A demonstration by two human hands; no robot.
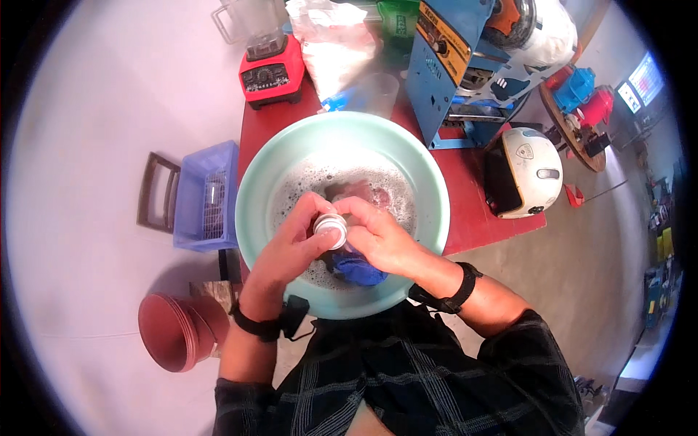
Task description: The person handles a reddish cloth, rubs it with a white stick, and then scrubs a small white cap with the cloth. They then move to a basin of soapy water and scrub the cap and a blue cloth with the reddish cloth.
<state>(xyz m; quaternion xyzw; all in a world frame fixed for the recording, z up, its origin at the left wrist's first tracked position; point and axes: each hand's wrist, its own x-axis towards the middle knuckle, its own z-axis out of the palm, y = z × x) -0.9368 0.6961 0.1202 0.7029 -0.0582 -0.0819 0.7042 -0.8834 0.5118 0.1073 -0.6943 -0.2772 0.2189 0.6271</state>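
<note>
Both hands come together over a pale green basin (251, 182) of foamy water (302, 174). Between them is a small white round-topped container (331, 229), seen from above with ringed edges; its lower part is hidden. My left hand (294, 236) is closed on its left side, the thumb lying over the top. From the right, my right hand (382, 236) grips it with bent fingers. Below the hands, a blue cloth (361, 269) lies wet in the suds, with darker reddish cloth (367, 192) beyond.
The basin stands on a red table (465, 196). Behind it are a red blender (270, 73), a white sack (334, 47) and a blue machine (443, 73). A white helmet (527, 174) sits at right. At left are a purple-blue crate (207, 196) and a brown bucket (171, 334).
</note>
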